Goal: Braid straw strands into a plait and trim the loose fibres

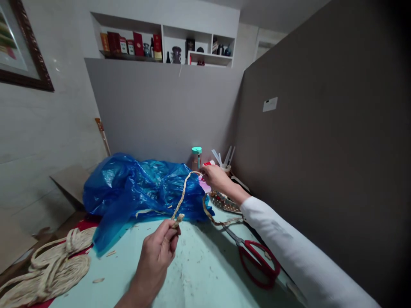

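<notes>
A thin braided straw cord (183, 191) runs between my two hands above the table. My left hand (159, 247) is closed around its near end, and a short stub pokes out past the fingers. Farther off and to the right, my right hand (214, 176) pinches the cord higher up. Below the right forearm, another stretch of the braid (205, 209) curves down to the table and passes behind the sleeve. Red-handled scissors (257, 261) lie on the table under that arm, beside the braid.
A crumpled blue plastic bag (138, 188) covers the table's back left. Bundled pale cord (61, 265) lies at the left edge. A jar with a turquoise lid (197, 158) and a cup of white sticks (225, 167) stand behind. Grey partitions (167, 107) close off the back and right.
</notes>
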`<state>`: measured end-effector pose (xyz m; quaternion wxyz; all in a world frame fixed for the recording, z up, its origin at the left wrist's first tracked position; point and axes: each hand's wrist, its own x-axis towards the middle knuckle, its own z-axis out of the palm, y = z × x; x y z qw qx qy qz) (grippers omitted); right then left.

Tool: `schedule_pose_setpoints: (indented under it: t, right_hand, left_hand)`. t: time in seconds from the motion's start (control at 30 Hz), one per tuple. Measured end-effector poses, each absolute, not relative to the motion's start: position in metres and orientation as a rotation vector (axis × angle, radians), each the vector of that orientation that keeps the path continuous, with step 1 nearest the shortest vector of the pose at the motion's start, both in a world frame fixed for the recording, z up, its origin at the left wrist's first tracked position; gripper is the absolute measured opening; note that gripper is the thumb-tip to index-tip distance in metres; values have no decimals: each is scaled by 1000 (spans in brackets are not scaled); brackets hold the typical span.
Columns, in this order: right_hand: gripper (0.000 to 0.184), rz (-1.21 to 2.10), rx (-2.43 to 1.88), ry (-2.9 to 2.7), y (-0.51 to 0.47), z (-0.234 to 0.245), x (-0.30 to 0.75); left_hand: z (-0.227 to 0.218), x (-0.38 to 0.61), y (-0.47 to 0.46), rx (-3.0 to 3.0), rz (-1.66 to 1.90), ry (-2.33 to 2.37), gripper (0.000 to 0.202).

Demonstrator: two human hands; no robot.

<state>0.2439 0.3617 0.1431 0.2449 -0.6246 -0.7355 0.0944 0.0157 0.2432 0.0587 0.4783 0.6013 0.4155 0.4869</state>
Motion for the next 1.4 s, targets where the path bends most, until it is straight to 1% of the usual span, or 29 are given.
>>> schedule_pose_setpoints:
  t: [0.13,0.33,0.6,0.77,0.83,0.93,1.07,1.13,1.2,1.27,1.3,1.4]
  right_hand:
    - [37,112,-1930,-2096,407,132,239]
    - [35,-41,-2065,-2182,441,106,229]
    - [35,-227,-2074,-2260,457,98,220]
    - [34,-311,-2015,-2232,451,106,212]
    - [34,-376,-1977,-2182,447,118,212]
    - [34,-504,-1887,-2090,439,151,215]
    - [31,-705,-1666,-2005,419,214,216]
    - [24,-786,-1536,-1979,401,246,211]
    - [28,-833,-1420,-1969,380,276,203]
    - [29,-855,-1298,-1945,358,301,193]
    - [27,-813,-1139,-1909,348,312,187]
    - [32,-687,-1001,-1840,326,337,172]
  left_hand:
    - [51,17,245,1648,1170,974,18]
    - [28,15,255,1857,1171,931,18]
    - [24,18,251,1973,1250,904,26]
    - [30,16,252,2024,1299,920,23]
    - [32,13,255,2032,1296,921,21]
    - [34,11,258,1999,1315,940,19]
    - [39,11,259,1878,1376,973,18]
    - [44,11,260,1792,1407,995,19]
    - [49,9,261,1695,1437,1022,20]
    - [55,7,263,1607,1466,1044,22]
    - [58,5,264,1572,1480,1052,23]
    - [64,2,266,1529,1502,1060,26]
